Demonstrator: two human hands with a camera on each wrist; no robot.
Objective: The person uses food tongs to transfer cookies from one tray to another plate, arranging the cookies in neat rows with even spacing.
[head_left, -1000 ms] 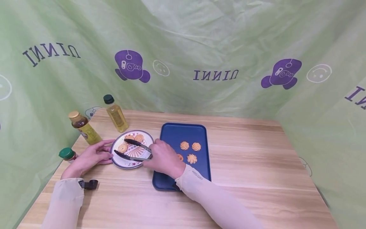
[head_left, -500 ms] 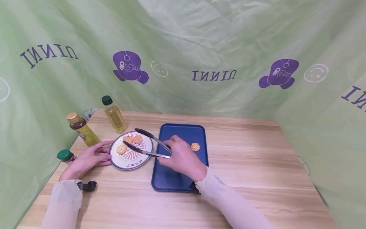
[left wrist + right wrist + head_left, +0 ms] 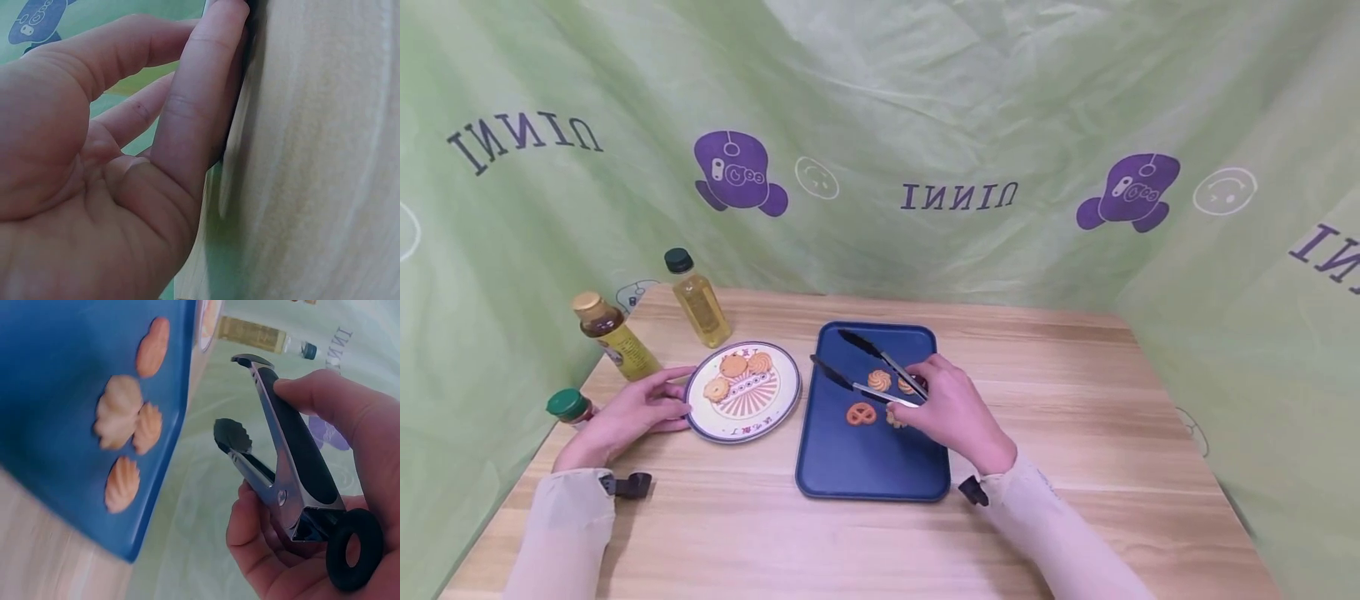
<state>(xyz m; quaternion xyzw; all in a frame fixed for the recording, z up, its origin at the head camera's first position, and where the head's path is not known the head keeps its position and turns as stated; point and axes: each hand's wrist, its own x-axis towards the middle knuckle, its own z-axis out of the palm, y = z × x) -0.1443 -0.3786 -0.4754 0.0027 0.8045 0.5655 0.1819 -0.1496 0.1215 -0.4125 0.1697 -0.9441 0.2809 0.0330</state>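
Observation:
My left hand (image 3: 628,417) holds the left rim of a round white plate (image 3: 767,421) with a blue edge, thumb and fingers at the rim. Three biscuits (image 3: 733,365) lie towards the plate's upper left. In my right hand (image 3: 958,412) I grip black-tipped metal tongs (image 3: 300,447), their arms spread with nothing between the tips. They are over a dark blue tray (image 3: 872,475). On the tray lie a pretzel-shaped biscuit (image 3: 861,414), a swirl biscuit (image 3: 879,381) and others partly hidden by my right hand in the head view.
Behind the plate stands a green-capped bottle of yellow liquid (image 3: 702,308). To its left are a bottle with a yellow label (image 3: 625,350) and a green-lidded jar (image 3: 571,406). A green printed curtain (image 3: 850,250) borders the wooden table (image 3: 1060,400).
My right hand has carried the tongs rightward from above the plate to above the tray, and their arms remain spread. My left hand stays at the plate's rim.

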